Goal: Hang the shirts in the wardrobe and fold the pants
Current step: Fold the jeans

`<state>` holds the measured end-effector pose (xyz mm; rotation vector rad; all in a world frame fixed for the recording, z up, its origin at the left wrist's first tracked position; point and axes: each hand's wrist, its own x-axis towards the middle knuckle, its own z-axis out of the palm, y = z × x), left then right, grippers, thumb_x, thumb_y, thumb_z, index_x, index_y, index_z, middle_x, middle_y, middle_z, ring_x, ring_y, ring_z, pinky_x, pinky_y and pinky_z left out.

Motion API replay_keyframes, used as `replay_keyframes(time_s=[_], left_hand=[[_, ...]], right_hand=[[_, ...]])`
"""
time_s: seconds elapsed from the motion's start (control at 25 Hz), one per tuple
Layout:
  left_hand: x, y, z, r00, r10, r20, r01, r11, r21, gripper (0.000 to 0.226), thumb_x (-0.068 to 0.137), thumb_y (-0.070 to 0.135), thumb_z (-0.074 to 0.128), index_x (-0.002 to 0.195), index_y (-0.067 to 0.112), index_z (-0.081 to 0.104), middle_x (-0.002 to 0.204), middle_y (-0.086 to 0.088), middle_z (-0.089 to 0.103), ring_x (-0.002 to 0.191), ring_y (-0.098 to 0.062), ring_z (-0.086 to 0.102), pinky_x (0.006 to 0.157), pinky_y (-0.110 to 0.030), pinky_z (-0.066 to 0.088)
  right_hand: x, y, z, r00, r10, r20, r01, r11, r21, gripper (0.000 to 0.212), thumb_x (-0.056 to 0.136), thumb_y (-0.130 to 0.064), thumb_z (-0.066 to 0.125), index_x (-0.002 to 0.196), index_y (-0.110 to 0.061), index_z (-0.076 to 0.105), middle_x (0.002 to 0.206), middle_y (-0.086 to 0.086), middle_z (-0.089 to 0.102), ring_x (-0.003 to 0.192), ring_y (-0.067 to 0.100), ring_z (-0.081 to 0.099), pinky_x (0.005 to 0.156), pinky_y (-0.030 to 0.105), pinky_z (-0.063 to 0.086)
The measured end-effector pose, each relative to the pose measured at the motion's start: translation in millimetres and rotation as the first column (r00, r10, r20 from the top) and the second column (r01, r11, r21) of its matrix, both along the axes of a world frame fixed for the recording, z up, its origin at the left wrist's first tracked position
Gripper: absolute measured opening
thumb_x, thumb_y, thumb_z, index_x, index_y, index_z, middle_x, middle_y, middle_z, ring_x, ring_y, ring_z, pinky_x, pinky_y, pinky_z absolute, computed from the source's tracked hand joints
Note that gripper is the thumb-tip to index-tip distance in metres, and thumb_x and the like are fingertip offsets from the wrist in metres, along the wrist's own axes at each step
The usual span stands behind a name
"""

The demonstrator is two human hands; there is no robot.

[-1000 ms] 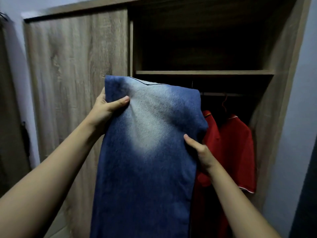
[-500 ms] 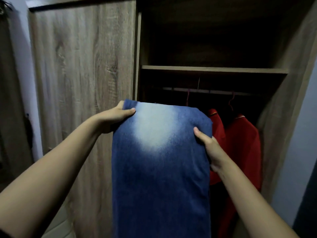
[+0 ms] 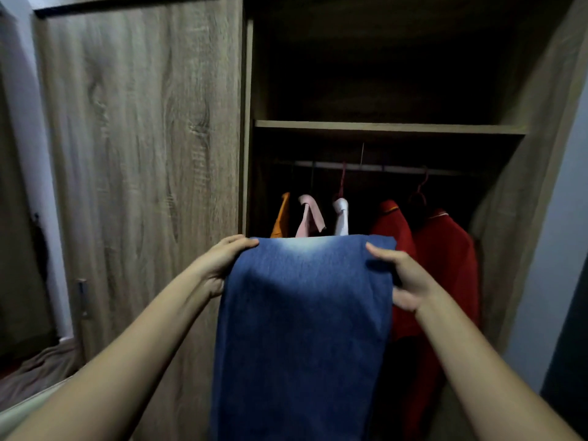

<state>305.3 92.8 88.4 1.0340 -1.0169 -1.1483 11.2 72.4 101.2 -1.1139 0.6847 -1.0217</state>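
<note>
Gripping the blue jeans (image 3: 302, 329) by both top corners, left hand (image 3: 222, 265) and right hand (image 3: 404, 278) level, equally near. Hanging long axis straight down before the open wardrobe (image 3: 143, 154); probably doubled over, hard to tell.

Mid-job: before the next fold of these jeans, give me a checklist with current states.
1. Left hand grips jeans at top left corner: ok.
2. Right hand grips top right corner: ok.
3. Top edge level between hands: ok.
4. Lower end hanging straight: cannot tell, out of frame.
5. Room on shelf above the rail: cannot tell, too dark.
6. Red shirts hung on rail: ok.
</note>
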Motion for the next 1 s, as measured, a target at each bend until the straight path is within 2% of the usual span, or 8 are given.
replay_keyframes(time_s=[0.16,0.32,0.4,0.64,0.76,0.84,0.92,1.0], left_hand=[[0.3,-7.6,14.2,0.982,0.135,-0.134,-0.132,0.991,0.034,0.034,0.090,0.014,0.058,0.121,0.009,0.045,0.099,-0.012,0.057,0.080,-0.017,0.058,0.065,-0.028,0.052],[6.6,17.4,19.8,0.980,-0.141,0.141,0.108,0.971,0.214,0.030,0.077,0.029,0.069,0.100,0.010,0.065,0.096,-0.011,0.067,0.084,-0.017,0.064,0.071,-0.028,0.054],[10.3,26.1,16.3,0.934,-0.059,0.354,0.023,0.994,0.105,0.051,0.056,0.038,0.084,0.099,0.015,0.070,0.106,-0.008,0.069,0.093,-0.016,0.064,0.077,-0.026,0.051],[15.4,44.9,6.2,0.918,0.100,0.383,-0.012,0.975,-0.224,0.071,0.042,0.033,0.086,0.111,0.033,0.066,0.128,0.005,0.056,0.114,-0.013,0.058,0.079,-0.017,0.051],[15.3,46.5,14.5,0.872,0.197,0.449,-0.026,0.932,-0.361,0.067,0.044,0.040,0.084,0.109,0.044,0.066,0.141,0.020,0.032,0.128,-0.001,0.036,0.096,-0.017,0.036],[10.1,50.0,18.8,0.865,0.277,0.418,-0.040,0.870,-0.492,0.059,0.051,0.039,0.082,0.108,0.039,0.066,0.139,0.020,0.043,0.122,0.006,0.044,0.089,-0.008,0.040],[2.3,57.0,19.5,0.848,0.372,0.377,-0.059,0.774,-0.630,0.058,0.055,0.036,0.081,0.111,0.029,0.063,0.124,0.010,0.060,0.112,0.001,0.056,0.086,-0.010,0.044],[-1.5,63.5,18.5,0.829,0.382,0.409,-0.001,0.731,-0.683,0.070,0.055,0.032,0.081,0.120,0.024,0.055,0.121,0.006,0.060,0.112,-0.004,0.057,0.089,-0.014,0.045]], right_hand=[[-5.8,10.8,-9.4,0.988,0.148,0.041,-0.146,0.988,-0.044,0.059,0.012,-0.022,0.089,0.067,-0.004,0.076,0.070,0.010,0.073,0.062,0.021,0.071,0.055,0.026,0.057],[2.5,-0.3,-27.2,0.984,0.120,0.135,-0.118,0.993,-0.026,0.067,0.012,-0.015,0.088,0.076,0.000,0.076,0.076,0.014,0.073,0.068,0.025,0.071,0.066,0.030,0.060],[5.0,-0.7,-25.4,0.978,0.129,0.163,-0.128,0.992,-0.021,0.066,0.012,-0.015,0.088,0.075,0.001,0.075,0.076,0.015,0.073,0.067,0.025,0.071,0.064,0.030,0.060],[9.5,-3.7,-2.4,0.970,0.146,0.194,-0.140,0.989,-0.043,0.068,0.014,-0.017,0.090,0.077,0.004,0.073,0.075,0.017,0.072,0.067,0.025,0.071,0.061,0.030,0.059],[9.8,1.3,10.3,0.967,0.155,0.202,-0.153,0.988,-0.023,0.062,0.031,-0.019,0.088,0.086,0.004,0.071,0.081,0.017,0.071,0.070,0.024,0.071,0.064,0.031,0.060],[6.3,5.2,16.7,0.966,0.141,0.218,-0.145,0.989,0.002,0.029,0.070,-0.020,0.068,0.087,0.003,0.068,0.078,0.015,0.072,0.066,0.022,0.072,0.059,0.029,0.059],[0.1,4.5,19.3,0.959,0.116,0.260,-0.121,0.993,0.004,0.042,0.091,-0.019,0.041,0.074,0.002,0.073,0.070,0.013,0.072,0.060,0.020,0.071,0.051,0.026,0.057],[-4.2,9.9,22.6,0.962,0.107,0.251,-0.110,0.994,-0.004,0.046,0.088,-0.018,0.041,0.062,0.002,0.074,0.066,0.013,0.072,0.057,0.020,0.071,0.048,0.025,0.056]])
